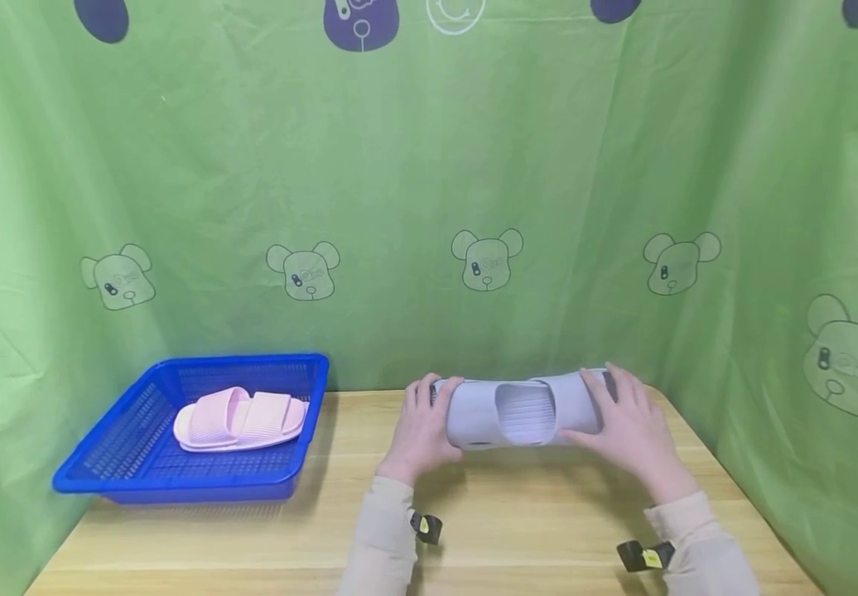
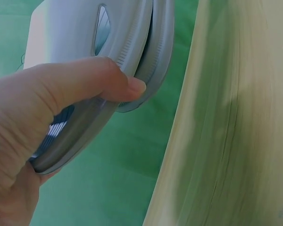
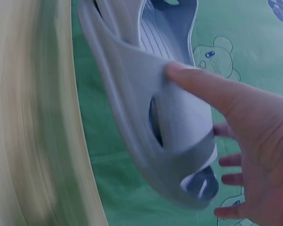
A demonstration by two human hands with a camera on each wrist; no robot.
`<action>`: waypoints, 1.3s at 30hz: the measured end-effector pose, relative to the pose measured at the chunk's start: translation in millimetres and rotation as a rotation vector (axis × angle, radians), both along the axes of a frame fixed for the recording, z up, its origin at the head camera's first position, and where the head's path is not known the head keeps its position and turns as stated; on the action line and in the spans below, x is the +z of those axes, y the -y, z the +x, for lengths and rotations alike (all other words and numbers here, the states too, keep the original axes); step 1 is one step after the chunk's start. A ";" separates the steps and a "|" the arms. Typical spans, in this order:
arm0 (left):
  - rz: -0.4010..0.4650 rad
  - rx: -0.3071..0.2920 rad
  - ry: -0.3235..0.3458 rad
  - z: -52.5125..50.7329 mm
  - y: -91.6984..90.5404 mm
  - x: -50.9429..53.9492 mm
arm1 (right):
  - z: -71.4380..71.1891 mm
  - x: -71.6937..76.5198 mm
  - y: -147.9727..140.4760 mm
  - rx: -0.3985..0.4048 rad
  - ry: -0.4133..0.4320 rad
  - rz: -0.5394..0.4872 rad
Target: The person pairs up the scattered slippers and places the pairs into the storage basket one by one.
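Observation:
A pair of pale grey slippers point(image 1: 474, 411), fitted together toe to heel, is held up over the wooden table. At its left end my left hand point(image 1: 423, 430) grips the pair. The left wrist view shows the left thumb point(image 2: 92, 80) bent across the layered sole edges. My right hand point(image 1: 633, 430) holds the other end, its thumb on the front and its fingers round the far side. In the right wrist view the right thumb point(image 3: 203, 84) lies on a grey strap point(image 3: 179, 113); some fingertips there are partly hidden by the slipper.
On the left of the table point(image 1: 369, 530) stands a blue plastic basket point(image 1: 198, 490). Pink slippers point(image 1: 265, 418) lie inside it. Green curtain point(image 1: 399, 182) with bear-head prints hangs behind the table and along both sides.

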State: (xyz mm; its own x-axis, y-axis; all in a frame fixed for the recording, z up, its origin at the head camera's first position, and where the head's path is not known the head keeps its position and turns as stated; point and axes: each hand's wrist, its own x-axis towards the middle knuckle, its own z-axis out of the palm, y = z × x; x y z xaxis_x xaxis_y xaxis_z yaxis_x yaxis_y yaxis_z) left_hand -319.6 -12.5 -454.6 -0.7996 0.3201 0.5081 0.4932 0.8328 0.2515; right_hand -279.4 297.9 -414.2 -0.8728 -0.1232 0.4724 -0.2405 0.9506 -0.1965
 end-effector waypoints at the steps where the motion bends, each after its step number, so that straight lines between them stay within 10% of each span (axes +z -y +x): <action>1: 0.004 -0.001 0.006 -0.3 0.6 -0.3 | -0.5 -0.7 -1.5 0.013 0.006 0.010; 39: 0.023 -0.036 0.055 1.2 5.6 3.9 | -7.1 -9.0 -6.3 0.105 -0.097 0.090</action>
